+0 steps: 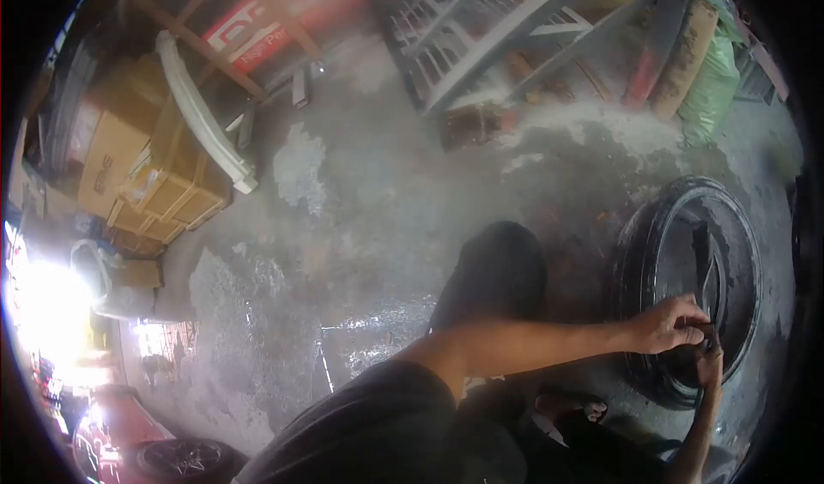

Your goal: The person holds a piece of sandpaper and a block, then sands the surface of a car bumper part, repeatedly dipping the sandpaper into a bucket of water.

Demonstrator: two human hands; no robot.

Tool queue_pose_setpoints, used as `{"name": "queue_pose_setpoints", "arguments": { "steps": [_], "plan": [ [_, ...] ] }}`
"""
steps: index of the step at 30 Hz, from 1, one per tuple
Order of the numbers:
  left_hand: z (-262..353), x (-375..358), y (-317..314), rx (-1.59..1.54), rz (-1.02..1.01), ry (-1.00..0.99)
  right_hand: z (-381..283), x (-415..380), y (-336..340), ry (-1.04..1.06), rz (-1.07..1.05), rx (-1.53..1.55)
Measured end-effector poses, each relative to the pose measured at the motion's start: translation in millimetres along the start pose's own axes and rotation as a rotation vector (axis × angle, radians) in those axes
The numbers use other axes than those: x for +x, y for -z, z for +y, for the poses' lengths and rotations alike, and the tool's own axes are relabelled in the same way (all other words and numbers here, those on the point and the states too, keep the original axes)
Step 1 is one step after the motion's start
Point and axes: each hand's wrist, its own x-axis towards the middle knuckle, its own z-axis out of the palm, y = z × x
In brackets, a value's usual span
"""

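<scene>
A black tyre [639, 252] lies flat on the wet concrete at the right. My left arm reaches across my knee to it. My left hand [668, 323] has its fingers pinched on a small dark part [705, 336] at the tyre's inner edge. My right hand [711, 366] comes up from below and grips the same edge just under the left hand. What the small part is stays too dark to tell.
My knee in dark trousers [498, 269] is bent in front of me, with a sandal [592, 411] below. Cardboard boxes [112, 158] and a white panel [202, 111] stand at the left. A grey metal gate [481, 29] and a green bag [712, 81] are at the back. Wet concrete floor [360, 192] fills the middle.
</scene>
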Motion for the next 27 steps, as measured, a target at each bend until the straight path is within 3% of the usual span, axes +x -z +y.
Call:
{"name": "queue_pose_setpoints", "arguments": {
  "steps": [3,5,6,7,9,10,11,13,15,17,18,19,27],
  "plan": [
    [-2.0,3.4,-5.0,0.005,0.042,-0.054,15.6,-43.5,45.8,-0.081,-0.010,-0.174],
    [13.1,5.2,-1.6,0.037,0.035,-0.043,-63.0,-73.7,63.3,-0.111,-0.147,-0.109],
    [20.0,6.7,-0.3,0.052,0.025,0.024,-67.3,-99.5,61.5,-0.280,-0.068,-0.103],
    [29.3,7.1,2.2,0.026,0.018,0.038,-98.3,-114.4,69.4,-0.251,-0.115,-0.278],
    [40.7,9.6,6.5,0.105,-0.014,0.099,-141.8,-140.2,80.9,-0.328,-0.150,-0.201],
    [52.4,9.0,7.4,0.206,-0.017,0.153,-127.0,-161.1,83.2,-0.153,-0.049,-0.242],
    [50.2,9.4,8.7,0.248,-0.019,0.135,-154.0,-171.3,91.2,-0.251,-0.039,-0.137],
    [37.8,7.8,12.8,0.207,-0.028,0.171,-144.9,-205.6,102.7,-0.107,0.076,-0.248],
    [42.4,8.8,14.1,0.212,-0.023,0.198,-170.5,-229.8,115.4,-0.193,0.058,-0.181],
    [37.8,5.2,13.8,0.108,0.017,0.235,-147.2,-263.8,113.2,-0.140,0.085,-0.179],
    [35.8,5.3,16.7,0.123,0.011,0.241,-136.6,-275.2,109.4,-0.219,0.055,-0.180],
    [38.1,4.1,17.8,0.116,0.015,0.252,-123.5,-285.8,103.0,-0.077,0.111,-0.153],
    [17.8,-5.5,13.8,0.115,0.007,0.309,-53.5,-324.4,50.1,-0.239,0.109,-0.218]
  ]
}}
